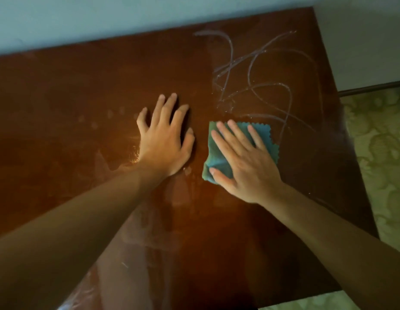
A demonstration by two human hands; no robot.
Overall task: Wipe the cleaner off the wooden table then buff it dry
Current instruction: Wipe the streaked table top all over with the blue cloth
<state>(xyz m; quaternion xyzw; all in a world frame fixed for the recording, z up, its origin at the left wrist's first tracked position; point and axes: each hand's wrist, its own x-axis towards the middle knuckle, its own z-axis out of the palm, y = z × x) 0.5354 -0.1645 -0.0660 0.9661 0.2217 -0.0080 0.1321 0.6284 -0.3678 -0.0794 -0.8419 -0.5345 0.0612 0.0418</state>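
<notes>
Teal cloth (219,157) is lying under the flat right hand (243,166); left hand (165,142) is bracing flat on the bench (60,97); far cleaner streaks (261,74) are risking smearing.

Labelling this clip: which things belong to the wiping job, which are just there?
Job: folded teal cloth under right hand; looping cleaner streaks; brown wooden table; left hand flat on it.
Background: pale wall; green patterned fabric.
</notes>
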